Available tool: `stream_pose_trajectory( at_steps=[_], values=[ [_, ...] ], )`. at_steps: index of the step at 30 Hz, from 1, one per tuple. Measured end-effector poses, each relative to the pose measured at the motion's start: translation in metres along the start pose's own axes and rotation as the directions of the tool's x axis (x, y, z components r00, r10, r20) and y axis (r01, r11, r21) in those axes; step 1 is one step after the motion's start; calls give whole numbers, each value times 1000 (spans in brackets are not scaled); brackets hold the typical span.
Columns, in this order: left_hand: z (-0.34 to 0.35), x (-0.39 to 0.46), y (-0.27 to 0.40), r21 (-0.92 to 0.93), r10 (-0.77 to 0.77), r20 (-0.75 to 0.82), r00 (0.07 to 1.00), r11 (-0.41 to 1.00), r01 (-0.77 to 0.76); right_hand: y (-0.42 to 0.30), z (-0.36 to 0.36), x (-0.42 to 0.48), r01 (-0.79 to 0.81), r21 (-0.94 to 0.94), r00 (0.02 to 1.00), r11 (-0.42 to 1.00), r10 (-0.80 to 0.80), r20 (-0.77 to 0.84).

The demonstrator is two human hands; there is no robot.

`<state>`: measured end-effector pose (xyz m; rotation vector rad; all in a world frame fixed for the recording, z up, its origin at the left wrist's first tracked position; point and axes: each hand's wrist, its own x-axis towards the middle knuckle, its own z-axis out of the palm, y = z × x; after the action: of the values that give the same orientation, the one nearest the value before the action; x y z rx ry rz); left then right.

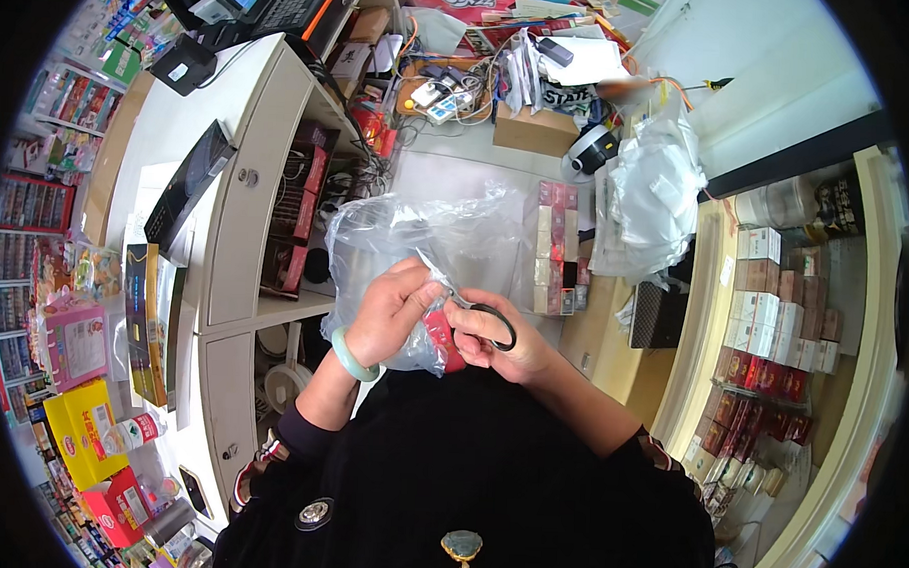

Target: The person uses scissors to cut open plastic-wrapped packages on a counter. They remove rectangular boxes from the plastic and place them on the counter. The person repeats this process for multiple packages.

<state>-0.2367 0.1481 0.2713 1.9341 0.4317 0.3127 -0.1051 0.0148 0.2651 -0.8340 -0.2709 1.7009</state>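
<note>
My left hand (397,304), with a pale green bangle at the wrist, pinches the gathered edge of a large clear plastic bag (374,232). The bag spreads out in front of me, over the white surface beyond. In my right hand (501,334) is a pair of scissors (502,325) with black handles, whose blades point up and away, right beside my left thumb. Between the two hands, against my body, a red packet (439,336) shows at the plastic; its lower part bears print. Whether it is inside the bag, I cannot tell.
Stacked small boxes (553,246) stand right of the bag, near hanging white plastic bags (649,193). A white cabinet (239,201) is at left. Shelved cartons (757,317) line the right. A cardboard box (535,130) and tangled cables (468,97) lie at the back.
</note>
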Motion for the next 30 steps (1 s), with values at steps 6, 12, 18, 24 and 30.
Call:
stream_pose_trajectory(
  at_steps=[6, 12, 18, 24, 30],
  values=[
    [1, 2, -7, -27, -19, 17, 1000, 999, 19, 1, -7, -4, -41, -7, 999, 999, 41, 28],
    [11, -1, -8, 0, 7, 109, 994, 1000, -7, -9, -13, -2, 141, -208, 990, 968, -144, 1],
    [11, 4, 1, 64, 60, 12, 998, 996, -61, -60, -28, -13, 322, -327, 858, 889, -420, -295],
    [-3, -2, -13, -89, -98, -109, 989, 992, 89, -67, -120, -95, -77, -770, 421, 633, -680, -601],
    [7, 3, -24, -137, -150, -77, 986, 981, 138, -82, -147, -191, -502, -627, -71, 595, -751, -656]
  ],
)
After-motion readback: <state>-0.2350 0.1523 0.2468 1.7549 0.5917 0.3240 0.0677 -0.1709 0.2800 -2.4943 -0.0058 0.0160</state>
